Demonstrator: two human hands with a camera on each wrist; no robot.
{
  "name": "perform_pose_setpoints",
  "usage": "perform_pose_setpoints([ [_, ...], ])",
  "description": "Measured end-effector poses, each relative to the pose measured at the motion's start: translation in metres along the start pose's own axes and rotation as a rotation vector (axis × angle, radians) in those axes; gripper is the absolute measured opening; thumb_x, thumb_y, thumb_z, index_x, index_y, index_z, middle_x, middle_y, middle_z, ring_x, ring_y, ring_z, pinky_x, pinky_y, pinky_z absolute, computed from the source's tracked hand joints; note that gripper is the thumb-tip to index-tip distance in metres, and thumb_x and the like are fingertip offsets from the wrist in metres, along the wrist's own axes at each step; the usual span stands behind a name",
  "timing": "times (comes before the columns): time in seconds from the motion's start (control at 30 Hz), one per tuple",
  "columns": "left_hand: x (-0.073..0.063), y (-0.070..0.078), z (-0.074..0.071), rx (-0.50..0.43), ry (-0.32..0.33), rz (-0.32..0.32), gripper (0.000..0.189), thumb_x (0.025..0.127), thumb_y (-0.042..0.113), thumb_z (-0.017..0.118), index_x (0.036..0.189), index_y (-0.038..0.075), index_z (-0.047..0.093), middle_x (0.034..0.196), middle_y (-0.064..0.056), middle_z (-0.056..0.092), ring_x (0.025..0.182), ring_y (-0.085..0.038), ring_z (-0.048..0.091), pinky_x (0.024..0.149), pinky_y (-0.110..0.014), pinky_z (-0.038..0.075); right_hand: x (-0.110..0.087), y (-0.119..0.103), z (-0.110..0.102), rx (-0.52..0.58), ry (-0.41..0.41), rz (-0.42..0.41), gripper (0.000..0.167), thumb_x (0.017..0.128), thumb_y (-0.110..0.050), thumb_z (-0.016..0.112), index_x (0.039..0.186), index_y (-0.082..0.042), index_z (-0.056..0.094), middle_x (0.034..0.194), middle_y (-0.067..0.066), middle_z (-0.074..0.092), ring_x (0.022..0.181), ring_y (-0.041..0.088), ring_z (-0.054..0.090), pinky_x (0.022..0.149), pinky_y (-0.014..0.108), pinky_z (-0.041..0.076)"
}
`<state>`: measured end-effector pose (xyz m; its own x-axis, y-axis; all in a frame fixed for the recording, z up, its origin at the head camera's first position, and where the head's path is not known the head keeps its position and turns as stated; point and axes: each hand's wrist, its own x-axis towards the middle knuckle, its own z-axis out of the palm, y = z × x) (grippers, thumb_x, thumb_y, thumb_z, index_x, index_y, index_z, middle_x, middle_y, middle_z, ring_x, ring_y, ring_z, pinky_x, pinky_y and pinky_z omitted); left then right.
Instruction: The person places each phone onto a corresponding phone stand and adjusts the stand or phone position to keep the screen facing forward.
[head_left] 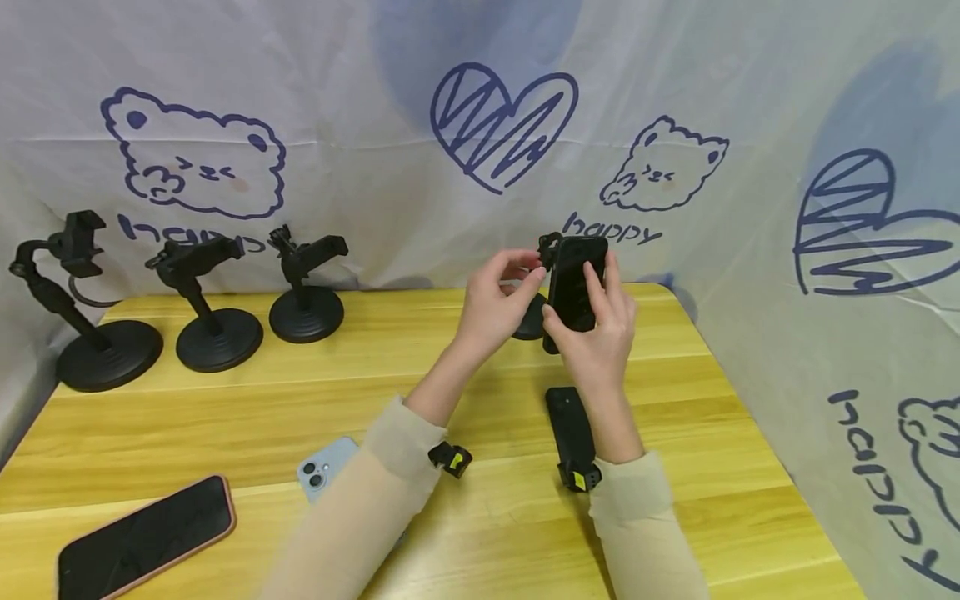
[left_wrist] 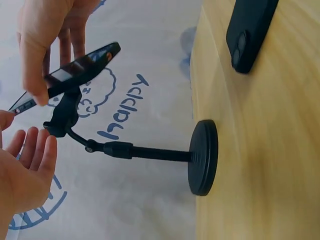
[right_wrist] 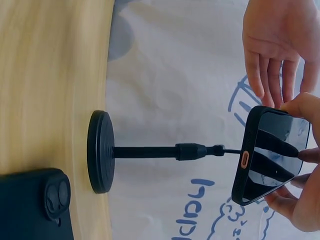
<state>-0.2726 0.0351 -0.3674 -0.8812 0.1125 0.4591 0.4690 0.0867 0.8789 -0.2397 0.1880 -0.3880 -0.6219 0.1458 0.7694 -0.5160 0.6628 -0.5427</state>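
Pinched by its edges between the fingers of the right hand (head_left: pixel 603 337), close to the stand clamp (left_wrist: pixel 64 114), the black phone (head_left: pixel 572 296) should handle stiff, slippery and breakable, best held by its long sides, while the left hand (head_left: pixel 491 304) holds nothing, fingers loosely extended.

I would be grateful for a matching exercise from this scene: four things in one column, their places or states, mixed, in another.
1. Right hand
2. Pink-edged phone
3. Light-blue phone
4. Leftmost stand

A. Lies screen up
B. At the table's back left
C. Holds a black phone
D. Partly hidden by left sleeve

Pairs: 1-C; 2-A; 3-D; 4-B
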Motion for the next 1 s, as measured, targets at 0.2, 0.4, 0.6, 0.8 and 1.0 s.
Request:
perform_pose_setpoints([
  [0.2, -0.009, -0.003, 0.002, -0.084, -0.005, -0.054, 0.032, 0.103, 0.020, 0.068, 0.131, 0.006, 0.066, 0.129, -0.009, 0.068, 0.111, -0.023, 0.066, 0.097, -0.033, 0.057, -0.003, -0.004, 0.007, 0.003, -0.004, -0.058, 0.069, 0.079, -0.008, 0.089, 0.142, 0.002, 0.062, 0.158, 0.023, 0.044, 0.120, 0.052, 0.049, 0.092, 0.063, 0.049],
  [0.4, -0.014, -0.004, 0.004, -0.077, 0.017, -0.061, 0.029, 0.101, 0.016, 0.070, 0.128, 0.005, 0.068, 0.118, -0.012, 0.070, 0.104, -0.025, 0.069, 0.089, -0.034, 0.060, -0.006, -0.007, 0.011, 0.011, -0.002, -0.103, 0.069, 0.078, -0.010, 0.090, 0.140, 0.002, 0.063, 0.158, 0.024, 0.045, 0.121, 0.053, 0.050, 0.092, 0.063, 0.049],
  [0.6, -0.014, -0.001, 0.002, -0.033, 0.050, -0.016, 0.025, 0.099, 0.015, 0.072, 0.122, 0.005, 0.071, 0.108, -0.011, 0.072, 0.098, -0.023, 0.070, 0.081, -0.034, 0.062, -0.007, -0.008, 0.014, 0.006, -0.001, -0.107, 0.071, 0.078, -0.011, 0.090, 0.142, 0.001, 0.062, 0.159, 0.022, 0.043, 0.122, 0.053, 0.049, 0.094, 0.063, 0.049],
  [0.8, -0.014, 0.000, 0.000, -0.030, 0.089, 0.027, 0.023, 0.098, 0.014, 0.074, 0.119, 0.003, 0.073, 0.105, -0.012, 0.074, 0.093, -0.022, 0.070, 0.079, -0.033, 0.062, -0.005, -0.005, 0.011, 0.041, -0.059, -0.147, 0.070, 0.081, -0.009, 0.086, 0.145, 0.001, 0.058, 0.163, 0.023, 0.038, 0.126, 0.053, 0.046, 0.098, 0.065, 0.046],
  [1.0, -0.012, 0.005, -0.006, -0.034, 0.114, 0.032, 0.026, 0.099, 0.013, 0.073, 0.123, 0.002, 0.073, 0.110, -0.012, 0.074, 0.098, -0.024, 0.070, 0.085, -0.040, 0.061, 0.000, -0.007, 0.004, 0.146, -0.113, -0.152, 0.064, 0.090, -0.003, 0.073, 0.150, -0.001, 0.053, 0.166, 0.018, 0.034, 0.142, 0.041, 0.043, 0.106, 0.062, 0.045],
])
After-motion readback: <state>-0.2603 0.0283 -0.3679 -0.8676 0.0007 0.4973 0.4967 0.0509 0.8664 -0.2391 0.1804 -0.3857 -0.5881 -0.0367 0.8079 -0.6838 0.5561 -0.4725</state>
